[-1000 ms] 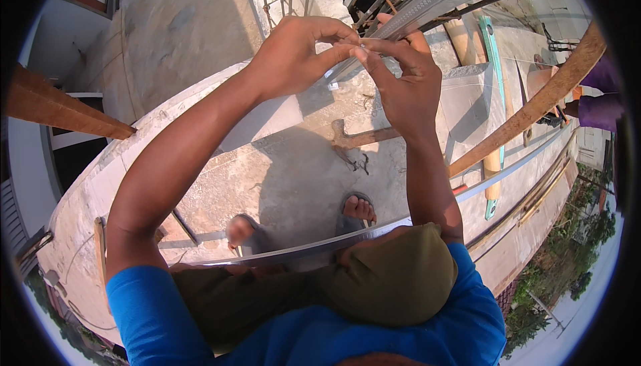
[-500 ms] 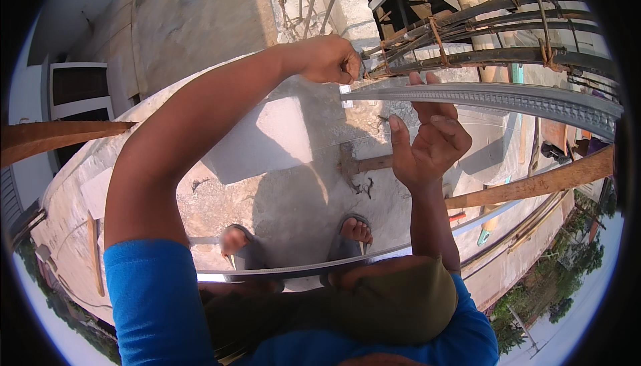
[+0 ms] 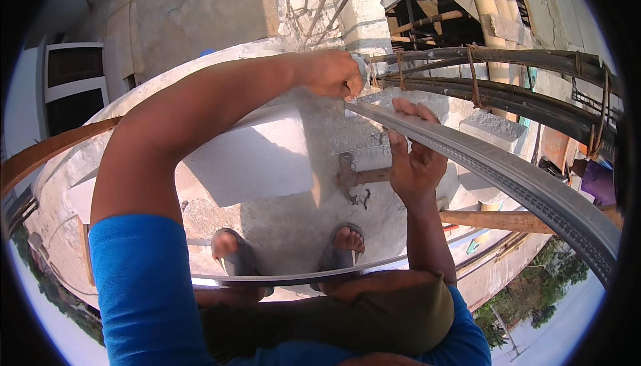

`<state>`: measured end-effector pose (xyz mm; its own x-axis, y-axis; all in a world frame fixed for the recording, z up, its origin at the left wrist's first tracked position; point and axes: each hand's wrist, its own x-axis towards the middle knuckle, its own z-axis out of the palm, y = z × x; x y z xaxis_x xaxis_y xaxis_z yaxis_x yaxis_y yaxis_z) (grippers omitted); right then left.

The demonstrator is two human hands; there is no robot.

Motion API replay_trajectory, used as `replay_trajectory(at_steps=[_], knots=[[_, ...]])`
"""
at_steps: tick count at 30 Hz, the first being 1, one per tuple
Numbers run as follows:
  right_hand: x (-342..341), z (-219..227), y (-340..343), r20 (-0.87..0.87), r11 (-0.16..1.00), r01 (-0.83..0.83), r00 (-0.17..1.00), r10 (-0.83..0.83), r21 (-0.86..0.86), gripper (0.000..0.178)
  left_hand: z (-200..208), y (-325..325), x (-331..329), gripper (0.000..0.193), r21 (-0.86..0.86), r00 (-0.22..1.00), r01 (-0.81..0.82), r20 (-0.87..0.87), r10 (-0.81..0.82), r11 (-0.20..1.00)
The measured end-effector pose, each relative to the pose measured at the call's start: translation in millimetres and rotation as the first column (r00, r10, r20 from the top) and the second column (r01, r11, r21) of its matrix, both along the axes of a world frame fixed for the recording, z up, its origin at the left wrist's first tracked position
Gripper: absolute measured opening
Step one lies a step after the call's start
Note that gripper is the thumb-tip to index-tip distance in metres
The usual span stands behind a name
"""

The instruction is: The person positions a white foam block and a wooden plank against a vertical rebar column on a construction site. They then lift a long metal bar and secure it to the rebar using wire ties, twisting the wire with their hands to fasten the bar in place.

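Note:
My left hand (image 3: 334, 74) is closed at the near end of a bundle of tied rebar (image 3: 427, 86). A grey edge shows by its knuckles, and what its fingers hold cannot be made out. Just below these fingertips lies the end of a long grey metal profile (image 3: 491, 164) with a ribbed side. My right hand (image 3: 419, 159) grips this profile from below, thumb on the near side and fingers behind it. From there the profile slants toward the lower right. A small white piece (image 3: 350, 110) sits under its end.
A pale block (image 3: 257, 159) lies on the concrete below my left forearm. A hammer (image 3: 348, 178) rests right of it. Upright rebar (image 3: 322, 6) rises at the far side. Wooden boards (image 3: 501, 220) stick in from both sides. A thin metal strip (image 3: 300, 278) crosses before my feet.
The profile's far right part has swung down and nearer, so it slants more steeply. My right hand has moved slightly left and down with it. My left hand has dropped a little.

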<state>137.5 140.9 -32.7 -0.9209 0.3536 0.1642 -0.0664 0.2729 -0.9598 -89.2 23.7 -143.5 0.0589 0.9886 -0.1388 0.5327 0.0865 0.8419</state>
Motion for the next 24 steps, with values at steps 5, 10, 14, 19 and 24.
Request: replay_trajectory(at_steps=[5,10,14,19,24], knots=[[0,-2,3,0.049,0.996,-0.04,0.998,0.036,0.076,0.042,-6,-6,3,0.013,0.061,0.998,-0.029,-0.056,0.032,0.998],[2,-3,7,0.128,0.973,-0.113,0.988,0.089,0.2,0.052,-13,-7,5,0.014,0.137,0.993,-0.024,-0.11,0.04,0.99],[3,-8,13,0.196,0.932,-0.174,0.974,0.115,0.318,0.058,-13,-10,6,0.015,0.081,0.997,-0.04,-0.062,0.045,0.996],[9,-5,10,0.185,0.976,-0.041,0.983,0.0,0.216,0.051,-11,-11,8,0.015,0.101,0.995,-0.034,-0.091,0.043,0.994],[0,13,18,0.185,0.882,-0.202,0.973,0.134,0.425,0.052,-12,-12,8,0.013,0.111,0.995,-0.031,-0.091,0.041,0.993]])
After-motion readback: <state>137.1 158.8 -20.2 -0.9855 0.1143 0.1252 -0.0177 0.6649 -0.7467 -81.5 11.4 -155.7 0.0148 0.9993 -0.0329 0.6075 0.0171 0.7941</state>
